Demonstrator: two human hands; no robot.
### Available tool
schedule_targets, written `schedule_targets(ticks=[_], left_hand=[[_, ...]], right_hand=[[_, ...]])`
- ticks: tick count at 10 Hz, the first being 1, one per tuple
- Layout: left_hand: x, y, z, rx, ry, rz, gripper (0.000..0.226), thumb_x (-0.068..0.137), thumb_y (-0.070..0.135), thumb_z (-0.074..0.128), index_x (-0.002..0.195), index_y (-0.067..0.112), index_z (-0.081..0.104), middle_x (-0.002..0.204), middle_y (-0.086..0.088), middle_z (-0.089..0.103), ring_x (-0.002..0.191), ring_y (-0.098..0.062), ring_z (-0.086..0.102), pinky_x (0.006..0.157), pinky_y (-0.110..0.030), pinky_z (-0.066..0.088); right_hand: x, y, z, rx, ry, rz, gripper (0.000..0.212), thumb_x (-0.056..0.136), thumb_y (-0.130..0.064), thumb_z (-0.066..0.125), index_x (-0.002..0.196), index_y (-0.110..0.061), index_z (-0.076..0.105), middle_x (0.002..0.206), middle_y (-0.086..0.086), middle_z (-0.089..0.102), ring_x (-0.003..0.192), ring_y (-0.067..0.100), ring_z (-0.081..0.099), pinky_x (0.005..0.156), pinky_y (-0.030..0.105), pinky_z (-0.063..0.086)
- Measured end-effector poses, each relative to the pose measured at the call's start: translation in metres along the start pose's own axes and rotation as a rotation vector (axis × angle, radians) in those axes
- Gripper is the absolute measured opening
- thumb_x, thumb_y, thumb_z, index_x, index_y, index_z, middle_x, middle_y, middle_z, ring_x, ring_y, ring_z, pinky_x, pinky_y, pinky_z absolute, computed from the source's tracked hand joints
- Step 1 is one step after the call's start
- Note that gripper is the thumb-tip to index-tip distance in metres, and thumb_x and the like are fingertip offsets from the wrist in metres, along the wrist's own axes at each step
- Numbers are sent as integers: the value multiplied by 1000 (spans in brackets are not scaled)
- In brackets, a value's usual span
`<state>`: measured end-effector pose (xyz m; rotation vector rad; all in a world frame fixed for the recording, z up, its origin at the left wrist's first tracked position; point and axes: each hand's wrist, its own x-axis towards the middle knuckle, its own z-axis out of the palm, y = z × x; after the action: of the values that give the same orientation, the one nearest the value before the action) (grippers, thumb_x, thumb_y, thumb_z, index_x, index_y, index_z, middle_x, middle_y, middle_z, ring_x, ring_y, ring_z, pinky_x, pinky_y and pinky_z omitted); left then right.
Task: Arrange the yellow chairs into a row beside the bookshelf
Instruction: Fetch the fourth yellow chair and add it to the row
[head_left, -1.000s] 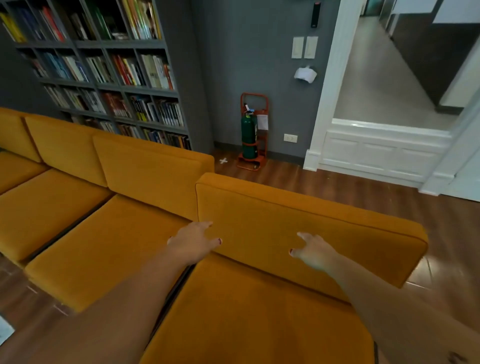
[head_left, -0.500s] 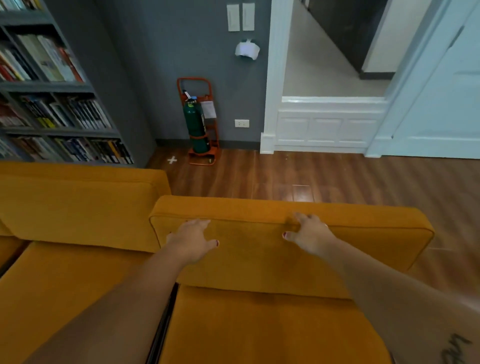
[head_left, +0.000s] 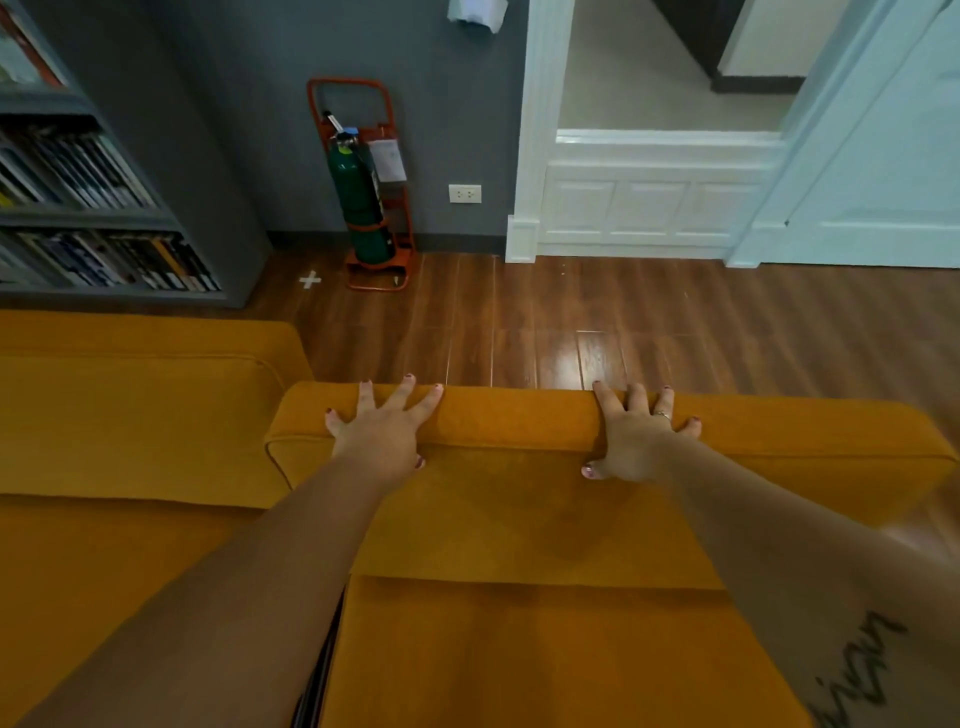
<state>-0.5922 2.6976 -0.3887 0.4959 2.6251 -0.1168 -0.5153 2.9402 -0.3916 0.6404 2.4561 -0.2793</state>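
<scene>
Head view: my left hand and right hand each have their grip clamped over the backrest top of the mustard-yellow upholstered chair, fingers draped behind and thumbs on the front face. This chair sits just past the end of the grey book-filled bookshelf, with its backrest farther from the shelf than that of the matching yellow neighbour chair. I judge the row mostly formed. This chair looks like it needs pushing flush.

The chair upholstery is plain mustard yellow. The floor shows reddish-brown wood grain, the wall is grey, and the green extinguisher sits in an orange stand.
</scene>
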Motion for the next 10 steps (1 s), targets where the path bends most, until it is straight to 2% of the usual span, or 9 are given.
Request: schedule_targets(ticks=[10], left_hand=[[50,1,-15,109,36,36,93,91,38,60,148,45,-14,161,2,-8,147,-37,-6,109,-69,17]], right_hand=[[41,-4,-18,36,76,36,109,79,-43,74,151,-35,-7,160,7,-9,142,43,-18,107,70,-1]])
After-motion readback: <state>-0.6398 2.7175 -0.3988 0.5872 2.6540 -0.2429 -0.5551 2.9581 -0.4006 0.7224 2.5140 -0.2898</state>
